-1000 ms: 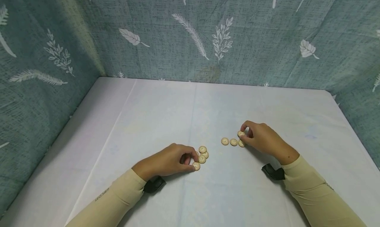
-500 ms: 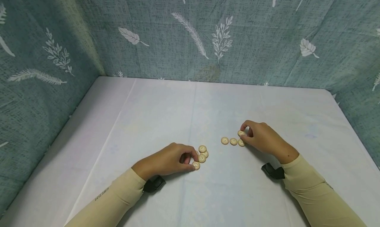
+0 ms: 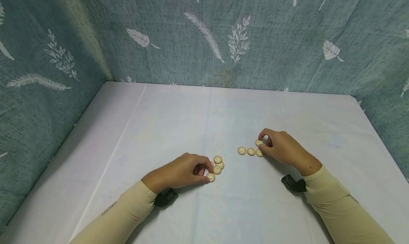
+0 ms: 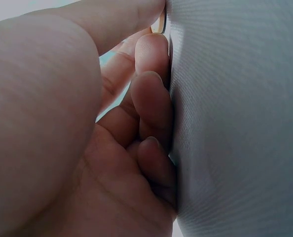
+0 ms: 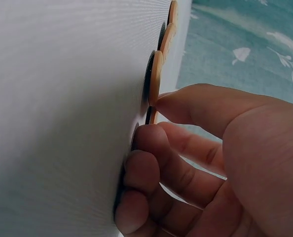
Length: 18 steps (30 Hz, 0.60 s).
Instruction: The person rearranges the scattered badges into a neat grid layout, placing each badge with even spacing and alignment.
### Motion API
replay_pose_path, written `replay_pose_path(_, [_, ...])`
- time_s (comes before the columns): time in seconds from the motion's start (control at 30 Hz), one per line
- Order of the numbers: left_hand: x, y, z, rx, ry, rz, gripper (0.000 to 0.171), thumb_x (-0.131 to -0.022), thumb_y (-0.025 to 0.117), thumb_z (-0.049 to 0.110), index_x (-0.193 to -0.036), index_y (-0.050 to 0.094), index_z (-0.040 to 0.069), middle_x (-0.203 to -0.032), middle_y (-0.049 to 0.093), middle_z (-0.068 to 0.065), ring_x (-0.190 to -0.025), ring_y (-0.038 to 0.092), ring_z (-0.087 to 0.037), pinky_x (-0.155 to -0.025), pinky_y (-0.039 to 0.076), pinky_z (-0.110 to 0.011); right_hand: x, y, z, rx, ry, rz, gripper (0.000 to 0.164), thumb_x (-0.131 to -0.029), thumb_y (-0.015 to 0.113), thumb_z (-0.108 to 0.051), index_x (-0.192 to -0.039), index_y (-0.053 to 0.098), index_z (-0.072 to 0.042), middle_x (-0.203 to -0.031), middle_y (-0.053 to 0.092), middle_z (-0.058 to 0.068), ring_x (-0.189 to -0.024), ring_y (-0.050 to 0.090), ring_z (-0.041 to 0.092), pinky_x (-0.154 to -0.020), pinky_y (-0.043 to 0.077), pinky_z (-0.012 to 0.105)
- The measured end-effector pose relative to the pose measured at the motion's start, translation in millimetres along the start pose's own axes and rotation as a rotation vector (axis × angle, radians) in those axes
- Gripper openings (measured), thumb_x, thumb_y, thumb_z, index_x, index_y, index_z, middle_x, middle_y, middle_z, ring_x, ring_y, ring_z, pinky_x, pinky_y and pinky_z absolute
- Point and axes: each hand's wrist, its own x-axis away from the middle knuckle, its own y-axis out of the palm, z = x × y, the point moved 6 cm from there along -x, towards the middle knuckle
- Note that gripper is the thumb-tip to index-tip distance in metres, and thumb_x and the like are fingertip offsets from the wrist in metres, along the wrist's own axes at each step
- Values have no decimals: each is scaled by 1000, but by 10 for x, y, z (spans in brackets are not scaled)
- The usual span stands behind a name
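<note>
Beyond the button cluster [image 3: 217,170], a grey-green leaf-print cloth [image 3: 179,63] walls off the far edge of the white-covered table [image 3: 166,116]; it also hangs at the left and right sides. Right of the cluster and slightly farther from the person lies a row of three wooden-looking buttons [image 3: 251,151]. The left index finger partly hides one button of the cluster, and the right thumb covers part of the row's end button. A black wristband [image 3: 166,198] sits at the left cuff, another at the right.

The buttons are round, without a long axis, and those in the row lie flat, faces up; the row runs crosswise.

The left hand [image 3: 183,171] pinches the cluster's nearest button [image 3: 211,177] between thumb and index finger. The right hand [image 3: 284,148], beyond and right of the cluster, pinches another button [image 3: 259,143] just past the row's end.

Small dark lettering on the left sleeve [image 3: 118,215] cannot be read surely; the buttons' fine markings are too small.
</note>
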Motion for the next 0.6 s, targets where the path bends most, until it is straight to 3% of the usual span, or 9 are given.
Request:
replay_pose_path(0.27, [-2,28,-15,10,-5,-15,13,-89,77,23,-99,68,24,-71,53,15,-62,47,2,-61,42,-17,29,2,-27,18,-34,15,19,-96,66,-16,-112,61,-8,-68,59,-3,-54,46,11,-52,39,27])
replay_pose_path(0.6, [-1,-1,-1,10,-1,-10,13,-89,77,22,-98,68,24,-71,53,15,-62,46,2,-62,42,-17,84,-37,-249,64,-75,62,17,-95,66,-15,-110,64,-9,-70,61,-5,-57,48,9,-55,40,27])
